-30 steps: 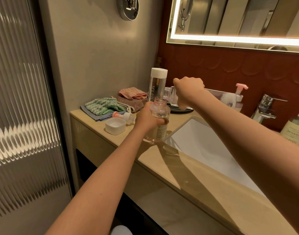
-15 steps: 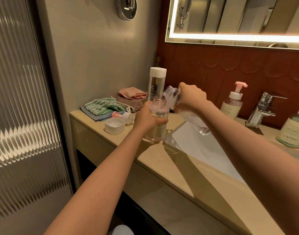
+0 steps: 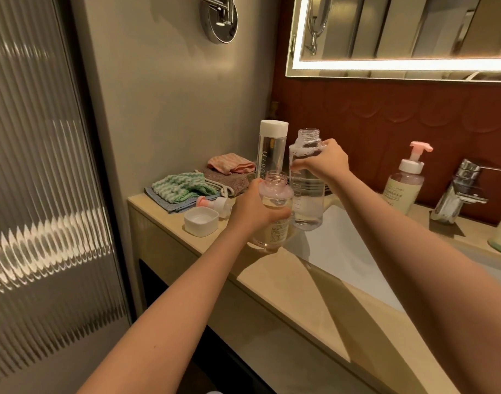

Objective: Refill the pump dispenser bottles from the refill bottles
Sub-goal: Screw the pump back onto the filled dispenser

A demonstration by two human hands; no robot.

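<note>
Fingers [image 3: 278, 215] of the left hand [image 3: 250, 213] clamp round the open-necked pump dispenser bottle [image 3: 273, 231], which stands on the worktop [image 3: 286, 282] at the sink's [image 3: 346, 251] near-left edge. The right hand [image 3: 327, 163] grips the uncapped refill bottle [image 3: 306, 200] upright, just right of it. The dispenser's pump head [image 3: 212, 201] lies to the left, so refitting remains, and probably more pouring. A second dispenser [image 3: 405, 186], far right, has its pump on. The capped refill bottle [image 3: 270, 150] behind reads "MY BOT…"; other labels are unreadable.

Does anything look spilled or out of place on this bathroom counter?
No spill shows. The pink pump head lies on its side by the upturned white cap on the counter, both off their bottles. The clear refill bottle in the right hand has froth inside its shoulder.
</note>
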